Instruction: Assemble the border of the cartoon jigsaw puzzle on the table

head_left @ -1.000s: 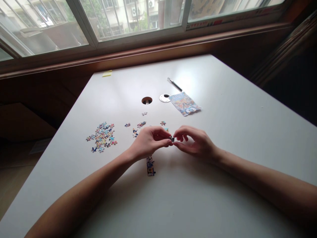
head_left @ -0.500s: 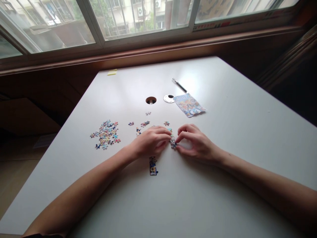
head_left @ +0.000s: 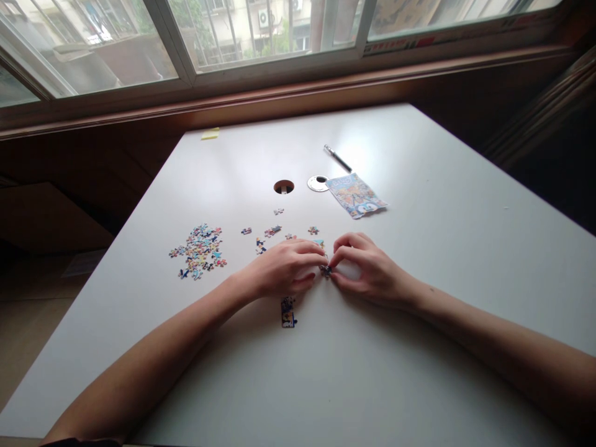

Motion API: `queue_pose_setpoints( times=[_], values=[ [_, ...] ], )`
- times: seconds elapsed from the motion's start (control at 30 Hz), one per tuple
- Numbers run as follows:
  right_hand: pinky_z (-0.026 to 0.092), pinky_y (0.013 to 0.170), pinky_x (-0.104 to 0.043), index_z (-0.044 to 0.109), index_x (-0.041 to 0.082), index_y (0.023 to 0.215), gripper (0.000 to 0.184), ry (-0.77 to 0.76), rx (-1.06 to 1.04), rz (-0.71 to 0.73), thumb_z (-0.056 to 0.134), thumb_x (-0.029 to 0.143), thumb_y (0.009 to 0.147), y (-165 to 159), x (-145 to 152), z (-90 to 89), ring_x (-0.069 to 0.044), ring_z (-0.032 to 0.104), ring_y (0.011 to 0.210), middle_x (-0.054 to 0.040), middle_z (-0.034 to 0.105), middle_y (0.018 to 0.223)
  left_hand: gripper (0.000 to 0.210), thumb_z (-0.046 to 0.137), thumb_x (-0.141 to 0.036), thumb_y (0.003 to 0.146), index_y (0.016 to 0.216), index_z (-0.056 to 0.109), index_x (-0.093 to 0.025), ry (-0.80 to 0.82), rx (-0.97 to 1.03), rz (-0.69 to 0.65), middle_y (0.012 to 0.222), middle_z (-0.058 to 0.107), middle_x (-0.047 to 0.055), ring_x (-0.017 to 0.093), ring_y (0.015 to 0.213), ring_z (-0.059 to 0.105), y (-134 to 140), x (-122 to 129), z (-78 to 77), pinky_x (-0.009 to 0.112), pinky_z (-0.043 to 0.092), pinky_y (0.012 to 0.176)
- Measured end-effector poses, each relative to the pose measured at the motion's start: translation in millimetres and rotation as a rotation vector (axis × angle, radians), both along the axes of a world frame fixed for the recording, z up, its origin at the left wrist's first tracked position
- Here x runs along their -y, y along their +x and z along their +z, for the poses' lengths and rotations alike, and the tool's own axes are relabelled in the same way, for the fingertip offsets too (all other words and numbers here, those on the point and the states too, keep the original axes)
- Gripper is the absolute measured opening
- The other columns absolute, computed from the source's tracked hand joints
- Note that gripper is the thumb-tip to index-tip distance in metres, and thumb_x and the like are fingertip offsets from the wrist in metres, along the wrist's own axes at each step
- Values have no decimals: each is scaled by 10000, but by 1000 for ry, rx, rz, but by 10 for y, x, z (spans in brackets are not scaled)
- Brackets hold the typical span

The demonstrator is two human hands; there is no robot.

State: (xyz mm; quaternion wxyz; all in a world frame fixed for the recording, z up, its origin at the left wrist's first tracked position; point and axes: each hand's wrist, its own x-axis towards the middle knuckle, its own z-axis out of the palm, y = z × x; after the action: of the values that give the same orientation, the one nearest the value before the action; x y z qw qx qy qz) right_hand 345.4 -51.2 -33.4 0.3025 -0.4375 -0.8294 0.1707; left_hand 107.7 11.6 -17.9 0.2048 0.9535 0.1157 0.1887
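A small cluster of jigsaw pieces (head_left: 325,271) lies between my two hands on the white table (head_left: 372,372). My left hand (head_left: 293,267) is curled over its left side, fingers bent down onto it and hiding part of it. From the right, the thumb and fingertips of my right hand (head_left: 365,267) close on its edge. A light blue bit of joined pieces (head_left: 319,243) shows just behind the left fingers. Below my left hand lies a joined dark blue and yellow strip of jigsaw pieces (head_left: 287,312), partly covered by the hand.
A heap of loose jigsaw pieces (head_left: 200,248) lies on the left. Several single pieces (head_left: 273,231) are scattered behind my left hand. Farther back are a cable hole (head_left: 284,187), a round cover (head_left: 317,183), a printed picture sheet (head_left: 356,195) and a pen (head_left: 338,158).
My left hand has shifted slightly right and its fingers now cover more of the jigsaw cluster. My right hand stays almost still.
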Motion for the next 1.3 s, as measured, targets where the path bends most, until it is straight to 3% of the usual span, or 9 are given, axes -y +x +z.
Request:
queue_pose_setpoints(
  times=[0.47,1.1,1.3],
  values=[
    [500,921,-404,673,259,952,148,-9,11,13,685,197,818,2,0,-6,-244,572,1010,-72,593,1026,315,604,-140,860,1143,725,-210,-39,-23,-22,1287,658,107,238,1187,631,-30,2,56,413,510,1061],
    [488,935,-414,652,254,974,123,-14,44,12,650,214,858,12,-8,-21,-245,554,1018,-74,593,1039,349,615,-162,857,1199,669,-202,31,-57,-54,1292,652,113,246,1213,617,-31,-1,53,430,478,1093],
    [495,934,-415,646,255,995,142,10,49,12,648,208,861,13,6,-25,-241,554,1011,-72,602,1039,250,592,-177,888,1123,676,-190,35,-23,-68,1278,656,116,235,1187,630,-29,0,63,405,491,1075]
  ],
)
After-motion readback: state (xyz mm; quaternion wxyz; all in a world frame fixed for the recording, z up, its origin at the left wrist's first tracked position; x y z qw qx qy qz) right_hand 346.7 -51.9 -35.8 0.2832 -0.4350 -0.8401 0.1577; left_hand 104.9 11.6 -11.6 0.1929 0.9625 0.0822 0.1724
